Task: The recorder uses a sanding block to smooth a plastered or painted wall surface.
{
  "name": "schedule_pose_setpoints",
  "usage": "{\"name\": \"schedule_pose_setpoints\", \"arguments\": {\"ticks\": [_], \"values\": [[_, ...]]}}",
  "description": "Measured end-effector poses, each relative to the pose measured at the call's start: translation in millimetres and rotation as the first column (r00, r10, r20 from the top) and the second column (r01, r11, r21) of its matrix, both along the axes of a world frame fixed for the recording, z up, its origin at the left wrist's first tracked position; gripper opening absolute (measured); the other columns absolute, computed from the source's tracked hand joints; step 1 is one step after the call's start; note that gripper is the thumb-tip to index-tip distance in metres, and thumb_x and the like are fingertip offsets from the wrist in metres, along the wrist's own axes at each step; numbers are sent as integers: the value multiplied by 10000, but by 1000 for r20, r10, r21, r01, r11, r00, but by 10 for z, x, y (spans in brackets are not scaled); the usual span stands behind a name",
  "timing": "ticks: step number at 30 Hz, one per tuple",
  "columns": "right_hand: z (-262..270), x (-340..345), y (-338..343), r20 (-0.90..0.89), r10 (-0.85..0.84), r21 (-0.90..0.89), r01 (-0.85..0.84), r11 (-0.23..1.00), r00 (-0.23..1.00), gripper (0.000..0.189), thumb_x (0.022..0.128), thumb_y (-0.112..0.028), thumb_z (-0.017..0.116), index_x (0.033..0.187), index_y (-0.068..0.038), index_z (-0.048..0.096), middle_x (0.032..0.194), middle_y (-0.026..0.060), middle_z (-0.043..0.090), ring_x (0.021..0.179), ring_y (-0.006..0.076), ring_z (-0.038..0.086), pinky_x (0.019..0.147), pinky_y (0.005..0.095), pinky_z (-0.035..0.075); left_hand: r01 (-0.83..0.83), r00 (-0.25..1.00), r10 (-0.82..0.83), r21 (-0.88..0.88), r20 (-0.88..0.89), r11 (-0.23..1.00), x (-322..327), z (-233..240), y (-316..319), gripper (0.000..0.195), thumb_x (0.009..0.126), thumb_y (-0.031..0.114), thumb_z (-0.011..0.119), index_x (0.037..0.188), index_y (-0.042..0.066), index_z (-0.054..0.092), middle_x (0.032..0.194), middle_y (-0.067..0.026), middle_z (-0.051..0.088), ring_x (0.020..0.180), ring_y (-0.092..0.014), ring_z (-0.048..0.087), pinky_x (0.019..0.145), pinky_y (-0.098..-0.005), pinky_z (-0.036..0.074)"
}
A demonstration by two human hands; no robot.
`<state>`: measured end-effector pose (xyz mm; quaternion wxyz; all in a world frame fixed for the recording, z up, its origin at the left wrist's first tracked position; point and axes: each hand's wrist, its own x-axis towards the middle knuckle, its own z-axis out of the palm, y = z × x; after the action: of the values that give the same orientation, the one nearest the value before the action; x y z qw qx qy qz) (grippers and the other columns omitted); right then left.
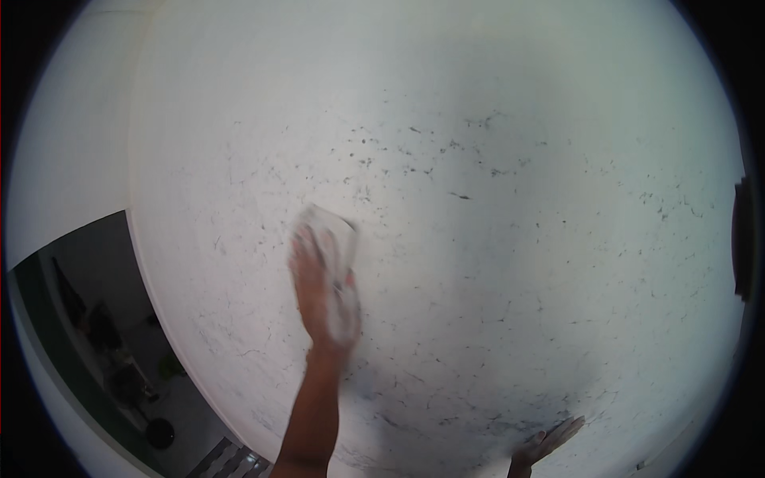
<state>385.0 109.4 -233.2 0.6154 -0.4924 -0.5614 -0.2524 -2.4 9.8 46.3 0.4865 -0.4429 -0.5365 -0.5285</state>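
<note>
A white wall (430,251) with many dark specks, scratches and thin cracks fills most of the head view. My left hand (323,287) lies over a pale, flat sheet (334,224), perhaps paper or sandpaper, pressing it to the wall left of the middle. Hand and sheet are blurred, and the sheet's upper edge shows beyond the fingertips. Low on the right, my right hand (553,439) is near or against the wall, its fingers pointing up and right; nothing is seen in it. Whether its palm touches the wall is hard to tell.
At the lower left, an opening (143,322) shows a darker room with a dark green strip and several unclear objects. A patterned grey surface (230,460) lies at its bottom. A dark object (743,239) stands at the far right edge. Soft shadows fall on the wall.
</note>
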Motion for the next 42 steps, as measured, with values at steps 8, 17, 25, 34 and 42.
{"name": "schedule_pose_setpoints", "arguments": {"ticks": [8, 17, 25, 34, 42], "values": [[148, -28, -158, 65, 0, 106, -7, 994, 998, 645, 1064, -392, 273, 1480, 101, 307, 1531, 362, 250, 1406, 546, 264, 1139, 633, 225, 50, 995, -33, 186, -97, 981, -244, 780, -94, 557, 978, 172, 536, 1498, 33, 394, 1573, -238, 298, 1473, -388, 260, 1191, -504, 184], [123, 15, -206, 140, -88, -41, 95, 995, 986, 536, 1064, -234, 275, 1499, 80, 260, 1564, 309, 232, 1440, 498, 241, 1177, 587, 177, -42, 997, 47, 70, -66, 997, -174, 805, -55, 533, 1009, 227, 482, 1499, 40, 390, 1568, -246, 300, 1469, -406, 251, 1190, -491, 190], [23, 82, -49, 108, 25, 146, -40, 988, 994, 577, 1056, -313, 304, 1471, 86, 336, 1521, 354, 281, 1389, 562, 291, 1114, 661, 253, -45, 998, 47, 42, -51, 998, 170, 451, -3, 523, 997, 151, 492, 1496, 33, 390, 1561, -254, 307, 1464, -411, 258, 1186, -489, 199], [29, 26, -75, 63, 33, 140, -41, 989, 997, 570, 1046, -298, 340, 1466, 86, 349, 1512, 346, 309, 1396, 561, 278, 1118, 676, 230, 6, 998, 5, 186, -57, 982, -155, 788, 12, 531, 975, 104, 508, 1491, 33, 407, 1574, -233, 299, 1474, -390, 253, 1189, -495, 181], [13, 16, -10, 75, 25, 124, -34, 992, 997, 567, 1035, -282, 301, 1472, 76, 351, 1527, 317, 308, 1401, 554, 275, 1133, 667, 220, 64, 997, -55, 190, -51, 980, -386, 901, -115, 506, 998, 136, 467, 1488, 22, 404, 1586, -213, 286, 1474, -388, 248, 1196, -480, 172]]}}
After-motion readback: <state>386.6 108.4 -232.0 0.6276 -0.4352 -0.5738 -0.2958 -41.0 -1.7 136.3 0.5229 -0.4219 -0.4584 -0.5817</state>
